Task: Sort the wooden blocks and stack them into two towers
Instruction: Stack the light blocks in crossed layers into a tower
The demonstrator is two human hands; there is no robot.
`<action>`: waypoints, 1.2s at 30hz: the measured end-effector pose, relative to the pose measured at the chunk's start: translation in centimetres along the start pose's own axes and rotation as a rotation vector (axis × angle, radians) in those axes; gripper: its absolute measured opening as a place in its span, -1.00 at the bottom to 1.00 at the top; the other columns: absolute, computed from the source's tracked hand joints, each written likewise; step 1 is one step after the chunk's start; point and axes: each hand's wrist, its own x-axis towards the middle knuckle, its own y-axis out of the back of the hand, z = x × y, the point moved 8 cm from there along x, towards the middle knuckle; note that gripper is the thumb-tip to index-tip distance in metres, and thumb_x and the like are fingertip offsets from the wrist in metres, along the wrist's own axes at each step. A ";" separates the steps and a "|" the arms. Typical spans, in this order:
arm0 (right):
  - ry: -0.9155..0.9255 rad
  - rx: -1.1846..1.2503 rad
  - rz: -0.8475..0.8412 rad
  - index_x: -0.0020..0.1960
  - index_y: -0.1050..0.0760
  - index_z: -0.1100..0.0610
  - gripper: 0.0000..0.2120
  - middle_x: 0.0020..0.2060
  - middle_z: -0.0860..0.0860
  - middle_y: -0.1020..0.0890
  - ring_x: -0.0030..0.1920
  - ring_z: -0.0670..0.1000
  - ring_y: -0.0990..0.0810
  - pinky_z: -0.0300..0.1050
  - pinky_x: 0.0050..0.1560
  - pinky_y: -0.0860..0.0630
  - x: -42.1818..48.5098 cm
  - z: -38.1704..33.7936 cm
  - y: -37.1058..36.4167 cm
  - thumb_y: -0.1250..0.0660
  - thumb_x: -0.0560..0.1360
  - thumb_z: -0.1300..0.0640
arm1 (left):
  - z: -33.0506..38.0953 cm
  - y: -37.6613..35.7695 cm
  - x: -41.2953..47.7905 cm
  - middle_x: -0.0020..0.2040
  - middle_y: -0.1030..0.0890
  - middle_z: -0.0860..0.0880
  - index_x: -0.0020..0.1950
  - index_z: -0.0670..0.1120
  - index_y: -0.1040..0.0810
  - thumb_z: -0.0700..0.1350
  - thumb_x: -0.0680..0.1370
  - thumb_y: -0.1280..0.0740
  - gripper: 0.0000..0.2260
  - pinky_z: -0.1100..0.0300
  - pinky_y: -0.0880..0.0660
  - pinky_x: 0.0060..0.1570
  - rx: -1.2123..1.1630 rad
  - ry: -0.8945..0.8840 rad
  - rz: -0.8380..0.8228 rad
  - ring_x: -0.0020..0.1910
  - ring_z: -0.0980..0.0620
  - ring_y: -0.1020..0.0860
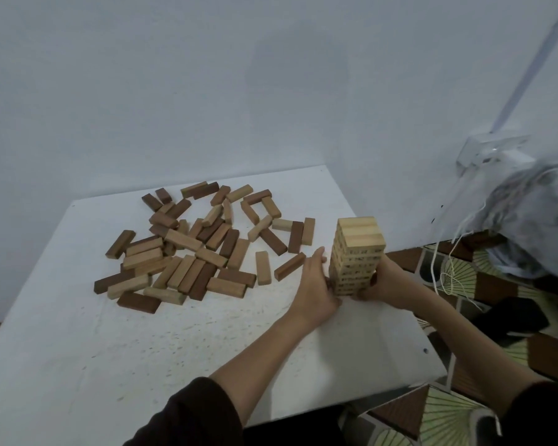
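A tower of pale wooden blocks [358, 249] stands near the right edge of the white table [110, 349]. My left hand [314, 284] presses flat against the tower's left side with straight fingers. My right hand [384, 281] cups the tower's lower right side, fingers curled round its base. A loose pile of darker brown and tan blocks [187, 249] lies spread over the table's far left and middle.
A pale wall rises right behind the table. To the right are a patterned floor mat [464, 413], a wall socket [493, 149] with white cables [445, 275], and a crumpled grey bag [535, 220].
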 end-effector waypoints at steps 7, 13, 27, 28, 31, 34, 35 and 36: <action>-0.011 -0.011 -0.008 0.34 -0.25 0.04 -0.20 0.09 -0.04 -0.56 0.09 -0.04 -0.57 0.08 0.00 -0.61 2.9 0.5 1.4 -0.55 0.21 0.25 | 0.6 -0.1 0.8 0.44 -0.13 -0.15 0.52 -0.20 0.06 -0.51 0.39 -0.22 -0.21 0.39 -0.39 0.16 -0.115 0.043 0.040 0.30 -0.05 -0.37; -0.006 -0.012 -0.017 0.40 -0.17 0.03 -0.12 0.12 -0.01 -0.55 0.12 -0.01 -0.56 0.07 0.04 -0.60 6.1 0.5 2.4 -0.53 0.23 0.32 | 1.9 0.1 2.2 0.42 -0.11 -0.13 0.53 -0.09 0.11 -0.53 0.37 -0.18 -0.16 0.21 -0.27 0.39 -0.235 0.029 0.098 0.44 -0.06 -0.22; -0.021 0.021 -0.006 0.43 -0.14 0.06 -0.09 0.14 -0.02 -0.51 0.16 0.00 -0.51 0.06 0.09 -0.57 12.2 0.2 3.3 -0.52 0.22 0.37 | 1.3 0.6 7.0 0.19 -0.13 0.25 0.50 -0.15 0.05 -0.50 0.40 -0.22 -0.23 0.54 -0.29 0.15 -0.340 0.064 0.099 0.31 0.24 -0.20; -0.023 0.021 -0.007 0.42 -0.15 0.07 -0.10 0.15 -0.02 -0.51 0.17 0.00 -0.51 0.07 0.10 -0.57 12.3 0.2 3.3 -0.52 0.21 0.36 | 1.2 0.7 7.2 0.24 -0.12 0.20 0.51 -0.14 0.07 -0.49 0.40 -0.22 -0.22 0.49 -0.28 0.20 -0.338 0.075 0.099 0.32 0.23 -0.18; -0.027 0.029 -0.007 0.41 -0.16 0.08 -0.12 0.15 0.00 -0.51 0.17 0.00 -0.51 0.05 0.09 -0.58 12.6 0.3 3.3 -0.51 0.23 0.36 | 0.9 0.8 7.5 0.32 -0.10 0.10 0.52 -0.12 0.10 -0.48 0.41 -0.24 -0.19 0.33 -0.27 0.31 -0.337 0.103 0.096 0.37 0.20 -0.15; -0.029 0.015 -0.008 0.40 -0.19 0.08 -0.13 0.13 -0.02 -0.52 0.15 -0.02 -0.52 0.01 0.08 -0.58 12.8 0.2 3.3 -0.52 0.21 0.36 | 1.0 0.9 7.6 0.38 -0.12 0.05 0.53 -0.12 0.10 -0.48 0.41 -0.25 -0.19 0.37 -0.26 0.28 -0.340 0.116 0.100 0.35 0.22 -0.14; -0.029 0.013 -0.011 0.40 -0.21 0.08 -0.14 0.12 -0.03 -0.53 0.15 -0.02 -0.52 0.02 0.08 -0.58 12.9 0.2 3.3 -0.53 0.20 0.36 | 1.0 0.8 7.6 0.38 -0.12 0.05 0.53 -0.12 0.10 -0.48 0.41 -0.25 -0.18 0.37 -0.26 0.27 -0.346 0.116 0.100 0.35 0.22 -0.14; -0.037 0.010 -0.016 0.39 -0.24 0.08 -0.14 0.11 -0.05 -0.54 0.15 -0.02 -0.53 0.04 0.08 -0.58 12.9 0.2 3.3 -0.53 0.19 0.36 | 1.0 0.8 7.6 0.37 -0.13 0.06 0.53 -0.12 0.09 -0.49 0.41 -0.26 -0.18 0.38 -0.25 0.27 -0.349 0.117 0.100 0.35 0.22 -0.15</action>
